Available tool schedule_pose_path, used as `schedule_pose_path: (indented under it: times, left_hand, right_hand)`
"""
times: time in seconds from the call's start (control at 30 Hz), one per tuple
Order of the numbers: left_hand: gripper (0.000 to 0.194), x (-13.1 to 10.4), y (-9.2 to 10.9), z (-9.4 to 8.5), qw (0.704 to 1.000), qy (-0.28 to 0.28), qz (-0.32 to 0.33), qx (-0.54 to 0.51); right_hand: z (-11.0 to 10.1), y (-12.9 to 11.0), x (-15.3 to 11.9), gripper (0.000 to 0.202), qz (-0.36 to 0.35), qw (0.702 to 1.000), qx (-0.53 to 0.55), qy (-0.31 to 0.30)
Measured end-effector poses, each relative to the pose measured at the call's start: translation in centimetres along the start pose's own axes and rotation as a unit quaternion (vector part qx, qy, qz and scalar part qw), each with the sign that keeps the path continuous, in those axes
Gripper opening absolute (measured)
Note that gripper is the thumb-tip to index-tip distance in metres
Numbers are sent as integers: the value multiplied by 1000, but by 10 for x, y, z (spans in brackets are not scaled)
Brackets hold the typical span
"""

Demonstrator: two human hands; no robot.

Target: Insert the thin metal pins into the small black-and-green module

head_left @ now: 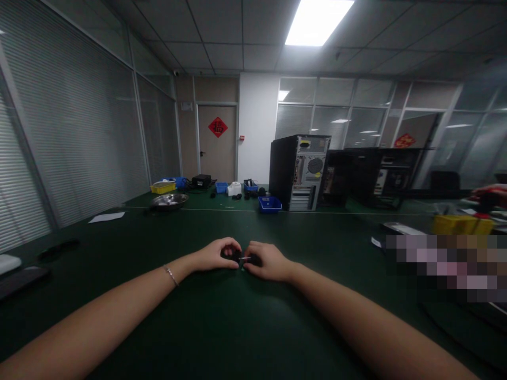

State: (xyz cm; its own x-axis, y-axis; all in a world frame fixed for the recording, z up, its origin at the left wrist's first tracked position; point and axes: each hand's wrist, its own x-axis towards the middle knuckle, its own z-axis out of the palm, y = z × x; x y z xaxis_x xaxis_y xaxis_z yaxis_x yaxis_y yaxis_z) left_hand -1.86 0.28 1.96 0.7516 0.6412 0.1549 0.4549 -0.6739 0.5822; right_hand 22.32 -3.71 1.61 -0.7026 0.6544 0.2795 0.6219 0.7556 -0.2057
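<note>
My left hand (pixel 216 254) and my right hand (pixel 270 261) nearly meet just above the green table, in the middle of the head view. The fingers of my left hand curl round a small black part (pixel 234 257), mostly hidden by the hand. My right hand is closed on a small dark piece with a thin shiny shaft (pixel 245 258). The shaft points left and reaches the black part. These things are too small and dim for me to name their exact kind.
Beyond my hands on the green table (pixel 198 322) stand a blue tray (pixel 270 204), a round metal dish (pixel 169 201) and a computer tower (pixel 301 171). Paper (pixel 106 217) lies at left. At right, another person's hand (pixel 489 195) is above a yellow bin (pixel 461 225).
</note>
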Motion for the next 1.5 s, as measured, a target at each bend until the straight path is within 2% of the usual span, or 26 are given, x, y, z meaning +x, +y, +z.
schedule_pose_path:
  times: [0.43,0.6,0.73,1.0,1.5]
  left_hand:
    - [28,2,-8,4,997,27,-3,-72]
    - [28,2,-5,5,994,38,-2,-98]
    - [27,4,-3,8,992,43,-2,-118]
    - [27,4,-4,15,990,40,3,-135]
    - [23,-1,14,20,990,75,13,-122]
  right_hand:
    - [-2,-3,-1,26,-25,1000,14,-7]
    - [1,-2,0,24,-32,999,22,0]
    - [3,-3,1,24,-31,999,24,21]
    - [1,-9,1,23,16,993,-1,113]
    - [2,-13,2,22,18,990,-30,133]
